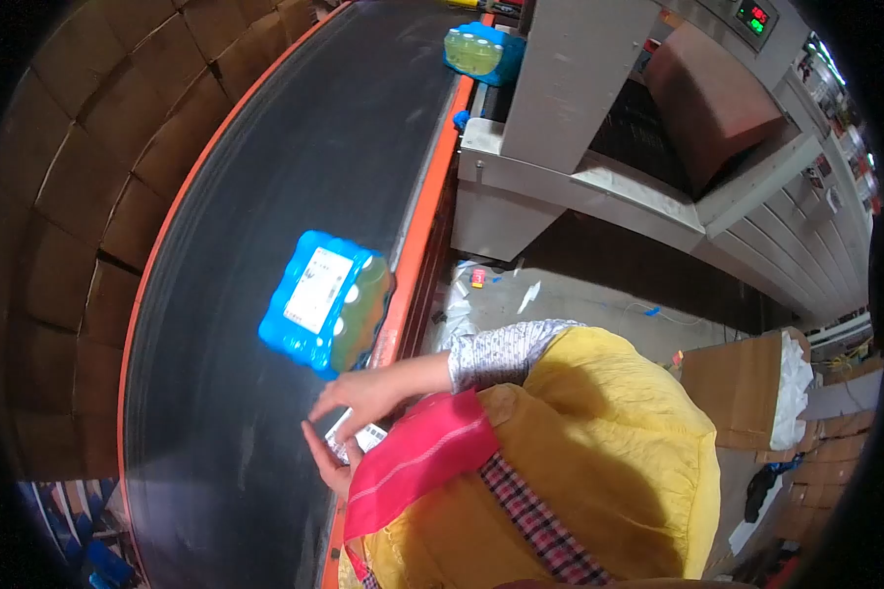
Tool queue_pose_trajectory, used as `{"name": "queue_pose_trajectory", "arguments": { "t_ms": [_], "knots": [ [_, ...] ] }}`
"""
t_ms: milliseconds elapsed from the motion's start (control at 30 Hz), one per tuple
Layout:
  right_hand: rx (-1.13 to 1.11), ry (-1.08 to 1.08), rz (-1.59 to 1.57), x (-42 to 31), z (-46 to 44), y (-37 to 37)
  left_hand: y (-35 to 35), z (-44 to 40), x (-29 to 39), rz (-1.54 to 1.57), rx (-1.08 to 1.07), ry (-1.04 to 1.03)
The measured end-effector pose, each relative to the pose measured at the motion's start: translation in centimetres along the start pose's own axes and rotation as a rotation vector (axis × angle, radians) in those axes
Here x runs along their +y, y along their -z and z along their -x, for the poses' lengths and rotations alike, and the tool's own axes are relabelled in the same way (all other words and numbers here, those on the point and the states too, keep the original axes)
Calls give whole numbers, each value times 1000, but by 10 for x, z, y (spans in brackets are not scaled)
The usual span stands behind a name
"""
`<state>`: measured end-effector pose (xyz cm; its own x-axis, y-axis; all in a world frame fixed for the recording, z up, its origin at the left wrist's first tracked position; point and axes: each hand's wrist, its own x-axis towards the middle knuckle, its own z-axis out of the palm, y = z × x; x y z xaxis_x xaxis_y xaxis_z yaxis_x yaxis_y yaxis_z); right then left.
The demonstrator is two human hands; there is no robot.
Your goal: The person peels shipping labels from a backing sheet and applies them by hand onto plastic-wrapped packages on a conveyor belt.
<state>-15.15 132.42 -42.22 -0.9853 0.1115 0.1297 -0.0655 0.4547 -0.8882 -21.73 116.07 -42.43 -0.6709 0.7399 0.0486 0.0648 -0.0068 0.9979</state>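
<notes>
Working label sheet [371, 434] with both hands at belt edge; reading that, from pose alone, as label handling, probably loosening or sorting. Calling next, by judgement, for a fine fingertip pinch on one edge, steady support underneath, and no creasing of the print. Clamping the sheet in left hand [334, 473], apparently between thumb and fingers, palm turning inward. Holding right hand [363, 392] just above, fingers extending forward and curling down, tips nearly meeting left fingertips; not being able to tell right grip as pinching or loose. Reaching right forearm out of patterned sleeve [506, 354] over orange rail [417, 250], wrist bending slightly; hiding left forearm behind pink cloth [422, 456]. Seeing blue-wrapped bottle pack [287, 329] lying on conveyor belt [226, 442], near the rail and just beyond right hand, showing white label [317, 289] on its wrap; not being able to confirm contact between pack and right hand. Seeing second pack [474, 54] sitting well apart, beside grey machine [565, 88].
</notes>
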Motion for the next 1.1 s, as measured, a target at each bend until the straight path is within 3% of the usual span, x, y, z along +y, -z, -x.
{"name": "queue_pose_trajectory", "arguments": {
  "t_ms": [33,67,167,200,300,467,600,1100],
  "knots": [
    [-104,-27,5,-2,6,-5,-5,2,5,13,27,-16],
    [-4,72,1,3,13,-15,-7,5,16,131,-19,93],
    [225,167,11,-16,28,-16,16,3,-12,105,-142,126],
    [255,277,84,-23,31,-14,9,6,-9,318,-103,130],
    [226,163,136,-26,34,-21,40,4,-27,32,-226,216],
    [368,265,165,-30,36,-27,27,17,-17,155,31,179],
    [361,299,222,-32,36,-26,29,20,-13,89,3,90],
    [387,351,256,-22,40,-20,22,14,-29,4,-67,94]
  ]
}}
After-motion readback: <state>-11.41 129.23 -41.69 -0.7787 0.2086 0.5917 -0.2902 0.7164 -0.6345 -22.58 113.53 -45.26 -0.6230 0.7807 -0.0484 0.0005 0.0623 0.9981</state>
